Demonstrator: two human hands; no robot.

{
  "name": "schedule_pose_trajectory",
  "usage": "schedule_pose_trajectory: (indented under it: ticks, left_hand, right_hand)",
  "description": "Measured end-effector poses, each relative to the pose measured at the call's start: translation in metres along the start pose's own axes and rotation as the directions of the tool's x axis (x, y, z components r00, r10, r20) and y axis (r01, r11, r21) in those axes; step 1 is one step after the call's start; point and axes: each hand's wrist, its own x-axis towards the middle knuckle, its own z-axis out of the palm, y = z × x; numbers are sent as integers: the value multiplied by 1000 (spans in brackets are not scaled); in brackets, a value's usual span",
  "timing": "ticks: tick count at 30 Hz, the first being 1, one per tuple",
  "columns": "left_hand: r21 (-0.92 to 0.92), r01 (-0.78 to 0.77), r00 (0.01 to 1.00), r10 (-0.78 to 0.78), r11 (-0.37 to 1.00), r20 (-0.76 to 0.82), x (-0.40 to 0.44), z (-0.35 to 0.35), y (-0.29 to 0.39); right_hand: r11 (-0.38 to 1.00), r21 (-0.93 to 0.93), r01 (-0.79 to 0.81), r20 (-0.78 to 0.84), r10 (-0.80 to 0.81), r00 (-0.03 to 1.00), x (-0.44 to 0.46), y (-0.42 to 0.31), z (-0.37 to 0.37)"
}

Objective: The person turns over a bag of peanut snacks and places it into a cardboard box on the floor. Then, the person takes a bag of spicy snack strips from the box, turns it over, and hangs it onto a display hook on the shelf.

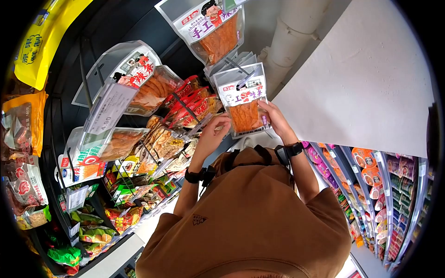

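A clear packet of orange spicy strips point(245, 116) with a white printed header hangs at the end of a metal hook point(237, 66). My right hand point(276, 121) grips its lower right edge, thumb across the front and the other fingers hidden behind. On the opposite side, my left hand point(214, 134) has its fingers bent together at the packet's left edge; how firmly it grips is hard to see. More packets hang behind on the same hook. Above them is a larger packet of spicy strips point(218, 44) with a similar label.
To the left, a black rack holds more hanging snacks, including another spicy strip packet point(155, 90), red packets point(194, 106) and a price tag point(109, 109). A white pipe point(287, 46) and white wall panel point(357, 83) stand at right. Stocked shelves point(371, 185) lie beyond.
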Motion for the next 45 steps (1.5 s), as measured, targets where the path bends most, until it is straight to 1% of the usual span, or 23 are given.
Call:
schedule_pose_trajectory:
  ticks: [3,7,8,10,13,15,20,22,24,28,30,31,34,35,37,39,41,43,45]
  left_hand:
    - [20,4,1000,-4,1000,-11,0,1,1]
    - [13,-19,1000,19,1000,-17,2,0,-6]
    - [13,-17,1000,17,1000,-19,2,0,-8]
    - [59,-21,1000,22,998,-13,2,0,-6]
    - [19,-61,998,62,998,-29,5,4,-12]
    - [3,-64,997,64,998,-43,8,8,-17]
    - [-33,-72,995,69,997,-73,14,13,-19]
    - [-25,-118,988,115,993,-106,16,14,-19]
    - [-26,-107,989,104,994,-103,19,13,-18]
    - [-13,-95,991,93,995,-93,25,11,-19]
    - [-9,-96,990,95,995,-108,28,11,-22]
    - [-7,-97,988,95,995,-118,30,11,-23]
    - [-8,-109,988,107,994,-115,35,10,-20]
    - [-7,-111,987,109,994,-116,37,9,-19]
    - [-29,-63,990,59,998,-130,40,8,-10]
    - [-15,-54,988,51,998,-149,46,5,-17]
    - [-2,-48,985,47,999,-167,50,3,-27]
    - [-67,-84,984,72,994,-165,48,3,-29]
    - [-39,-78,986,71,996,-151,44,2,-29]
  right_hand:
    - [999,-46,-13,10,13,1000,5,0,-2]
    - [999,-37,-15,51,17,999,12,3,-4]
    - [998,-58,-4,54,7,999,16,5,-6]
    - [997,-80,5,54,0,999,24,9,-8]
    - [999,-44,15,45,-13,999,35,10,-3]
    - [999,-48,2,-3,-2,1000,39,8,1]
    - [997,-64,46,1,-46,999,46,0,14]
    - [996,-73,53,-8,-54,999,49,-3,19]
    - [987,-120,105,-25,-108,994,57,-4,22]
    - [988,-114,108,-32,-112,993,78,-1,21]
    - [993,-53,106,-17,-107,994,84,-2,23]
    - [993,-52,108,-13,-109,994,89,-1,22]
    - [989,-103,105,12,-104,995,93,-10,28]
    - [987,-101,124,-16,-127,992,92,-14,35]
    - [985,-97,145,-43,-150,988,95,-17,39]
    - [972,-201,118,-5,-121,993,109,-13,33]
    - [975,-199,100,-7,-103,995,112,-9,29]
    - [977,-197,78,-9,-81,997,115,-3,26]
    - [982,-134,135,-12,-138,990,116,4,25]
